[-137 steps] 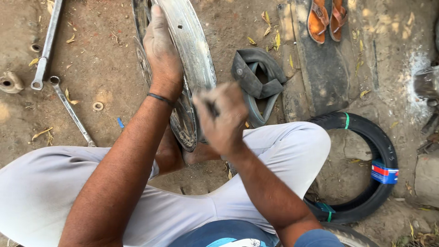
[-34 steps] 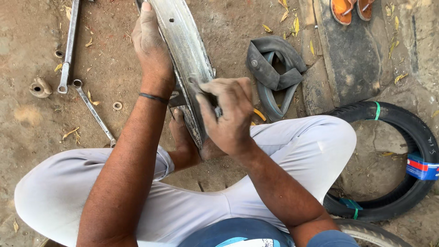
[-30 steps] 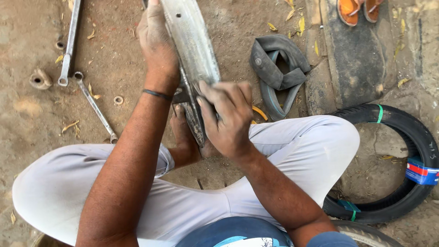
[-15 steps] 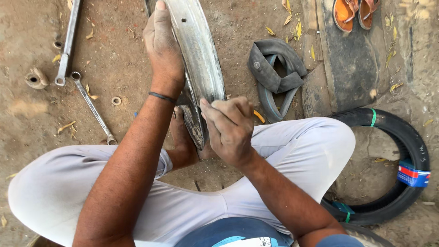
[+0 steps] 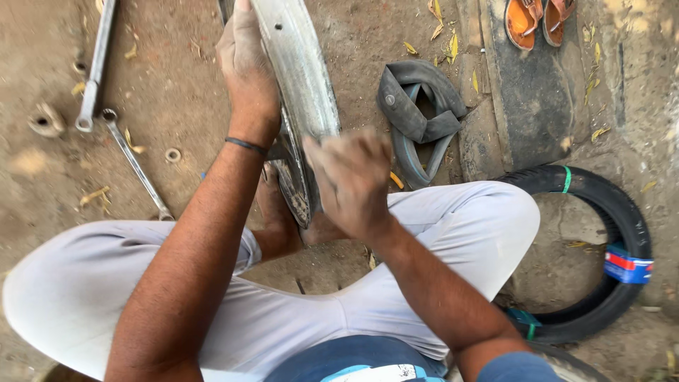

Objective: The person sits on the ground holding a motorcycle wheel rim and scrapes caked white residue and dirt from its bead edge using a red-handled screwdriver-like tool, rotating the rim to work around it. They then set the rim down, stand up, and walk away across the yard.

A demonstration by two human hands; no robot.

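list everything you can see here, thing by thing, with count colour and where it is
wheel rim: 1, dull silver metal, upright at top centre, between the hands
inner tube: 1, dark grey, folded on the ground right of the rim
tyre: 1, black with green bands and a red and blue label, on the ground at right
sandals: 2, orange, top right on a dark mat
spanners: 2, silver, on the dirt at upper left
washer: 1, pale, on the dirt beside the spanners
trousers: 1 pair, light grey, on the squatting person
left hand: gripping the rim's edge, black band on the wrist
right hand: closed and blurred, against the rim's lower part; what it holds cannot be told
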